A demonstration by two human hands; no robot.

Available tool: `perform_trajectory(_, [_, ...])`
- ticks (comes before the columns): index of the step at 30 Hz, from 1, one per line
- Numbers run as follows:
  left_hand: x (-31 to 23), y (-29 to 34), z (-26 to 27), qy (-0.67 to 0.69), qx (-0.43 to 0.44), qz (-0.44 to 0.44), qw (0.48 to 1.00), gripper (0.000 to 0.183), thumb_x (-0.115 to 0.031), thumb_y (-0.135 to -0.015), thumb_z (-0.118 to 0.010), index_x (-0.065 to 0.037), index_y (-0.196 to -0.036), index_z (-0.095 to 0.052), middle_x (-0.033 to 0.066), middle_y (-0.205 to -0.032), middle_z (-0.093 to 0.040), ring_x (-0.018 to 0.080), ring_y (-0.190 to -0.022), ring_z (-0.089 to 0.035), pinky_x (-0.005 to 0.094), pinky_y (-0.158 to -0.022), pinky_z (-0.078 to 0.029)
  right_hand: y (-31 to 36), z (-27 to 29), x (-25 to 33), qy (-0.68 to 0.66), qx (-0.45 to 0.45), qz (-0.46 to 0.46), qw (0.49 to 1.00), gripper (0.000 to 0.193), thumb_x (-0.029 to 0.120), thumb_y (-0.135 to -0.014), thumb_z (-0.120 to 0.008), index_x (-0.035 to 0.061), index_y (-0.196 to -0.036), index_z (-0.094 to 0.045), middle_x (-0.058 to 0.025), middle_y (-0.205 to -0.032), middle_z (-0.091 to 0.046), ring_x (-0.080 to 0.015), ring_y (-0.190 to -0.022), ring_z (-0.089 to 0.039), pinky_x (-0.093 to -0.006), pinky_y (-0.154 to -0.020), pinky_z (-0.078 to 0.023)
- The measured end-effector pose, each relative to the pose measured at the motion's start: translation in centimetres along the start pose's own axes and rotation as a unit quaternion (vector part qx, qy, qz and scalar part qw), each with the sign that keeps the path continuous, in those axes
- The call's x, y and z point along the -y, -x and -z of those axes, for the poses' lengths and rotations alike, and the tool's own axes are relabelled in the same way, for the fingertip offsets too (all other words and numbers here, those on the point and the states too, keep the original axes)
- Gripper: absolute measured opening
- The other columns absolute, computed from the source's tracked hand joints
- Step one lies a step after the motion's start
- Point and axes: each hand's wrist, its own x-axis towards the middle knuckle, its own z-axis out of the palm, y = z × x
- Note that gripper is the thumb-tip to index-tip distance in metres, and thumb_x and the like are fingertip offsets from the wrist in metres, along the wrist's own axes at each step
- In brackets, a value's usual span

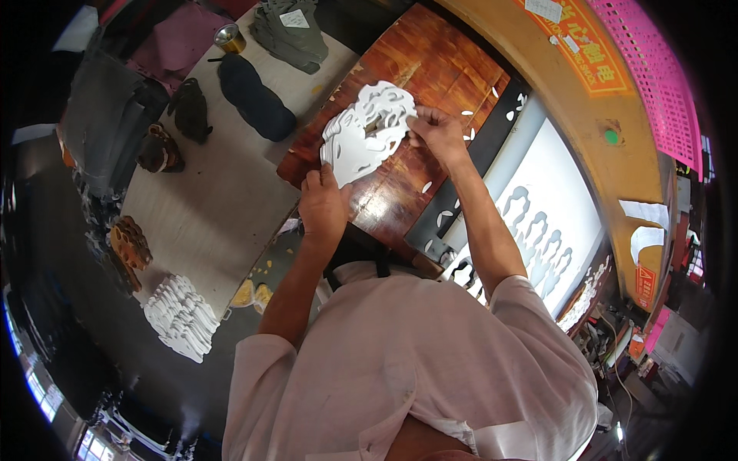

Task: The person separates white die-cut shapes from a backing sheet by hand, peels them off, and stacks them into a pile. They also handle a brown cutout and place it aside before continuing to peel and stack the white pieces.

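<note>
A stack of thin white cut-out pieces (355, 146), with wavy, holed outlines, is over a glossy red-brown wooden board (453, 65). My left hand (323, 206) is closed on its near left edge, the thumb up along the side. At the stack's right edge, my right hand (440, 137) pinches the pieces between thumb and fingers. Whether the stack rests on the board or is slightly raised, I cannot tell.
A pale table (223, 184) on the left carries a second white stack (182, 316), a dark rounded bundle (254, 96), grey pieces (290, 34) and a tin (229, 38). To the right lies a white sheet (565, 207) with cut-out holes, beside a yellow-brown machine body (569, 100). Small white scraps are scattered near the board.
</note>
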Motion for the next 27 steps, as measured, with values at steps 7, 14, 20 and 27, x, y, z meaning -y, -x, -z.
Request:
perform_trajectory(7, [-0.6, -0.3, 1.1, 0.021, -0.004, 0.025, 0.999, 0.049, -0.028, -0.080, -0.086, -0.003, -0.113, -0.060, 0.0168, -0.106, -0.059, 0.0383, -0.100, -0.062, 0.0448, -0.086, -0.055, -0.2, -0.1, -0.7, 0.010, -0.036, 0.010, 0.999, 0.052, 0.012, -0.095, -0.075, -0.0092, -0.139, -0.058, -0.0057, -0.101, -0.070, -0.0120, -0.081, -0.068, -0.0250, -0.071, -0.060])
perform_trajectory(14, [0.4, 0.1, -0.3, -0.030, 0.022, 0.026, 0.999, 0.043, -0.030, -0.082, -0.085, -0.002, -0.104, -0.061, 0.0194, -0.102, -0.061, 0.0417, -0.096, -0.064, 0.0510, -0.081, -0.053, 10.1, 4.2, -5.1, -0.091, -0.056, -0.007, 0.994, 0.036, 0.013, -0.101, -0.069, -0.0084, -0.130, -0.065, -0.0043, -0.097, -0.071, -0.0106, -0.080, -0.065, -0.0252, -0.073, -0.055])
perform_trajectory(20, [-0.5, -0.2, 1.0, -0.031, 0.029, 0.074, 0.996, 0.084, -0.037, -0.076, -0.088, 0.007, -0.140, -0.054, 0.0313, -0.141, -0.055, 0.0484, -0.130, -0.053, 0.0517, -0.112, -0.041, 22.9, 11.3, -10.7, -0.094, -0.033, 0.027, 0.995, 0.027, -0.002, -0.100, -0.059, -0.0011, -0.124, -0.070, -0.0029, -0.093, -0.068, -0.0108, -0.084, -0.062, -0.0274, -0.079, -0.054])
perform_trajectory(27, [-13.9, 8.9, -1.9, 0.192, 0.080, -0.046, 0.977, 0.055, -0.025, -0.096, -0.074, 0.007, -0.139, -0.057, 0.0198, -0.132, -0.065, 0.0271, -0.116, -0.065, 0.0396, -0.101, -0.052, 38.1, 28.9, -21.5, -0.042, -0.239, 0.086, 0.966, 0.026, 0.018, -0.101, -0.069, 0.0043, -0.123, -0.072, -0.0008, -0.103, -0.072, -0.0100, -0.091, -0.062, -0.0281, -0.081, -0.053])
